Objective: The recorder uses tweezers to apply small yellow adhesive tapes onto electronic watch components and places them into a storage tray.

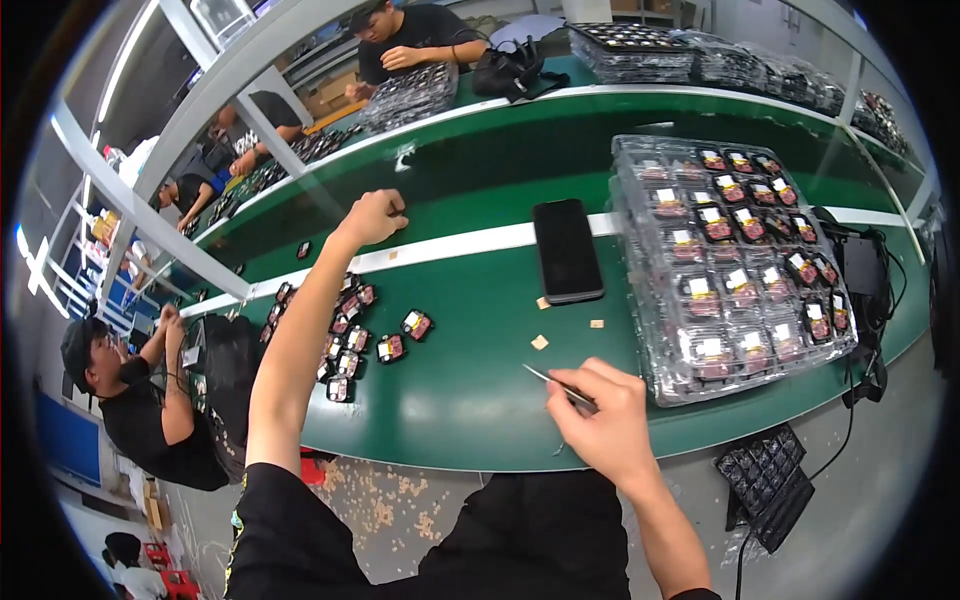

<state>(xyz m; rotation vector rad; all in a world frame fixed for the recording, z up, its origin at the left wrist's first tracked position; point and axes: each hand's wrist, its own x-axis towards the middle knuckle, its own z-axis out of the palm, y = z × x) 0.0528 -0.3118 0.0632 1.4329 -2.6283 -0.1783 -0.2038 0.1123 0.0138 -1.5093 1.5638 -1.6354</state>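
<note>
My right hand (pixel 608 420) is closed round a pair of metal tweezers (pixel 571 391), their tip pointing up and left over the green table (pixel 455 400). Stretched out past the white rail, my left hand (pixel 376 217) is over the green belt with its fingers curled. Something dark shows at those fingertips, too small to name. Several small black devices with red and white labels (pixel 348 363) lie in a loose heap beneath my left forearm. Two more, one of them a black labelled device (pixel 417 323), sit just right of the heap.
A stack of clear plastic trays (pixel 690 385) at the right holds similar devices. A black phone (pixel 568 250) lies left of it, near small tan paper pieces (pixel 540 342). Another black device (pixel 303 249) lies on the belt (pixel 480 170). Co-workers sit across and at the left.
</note>
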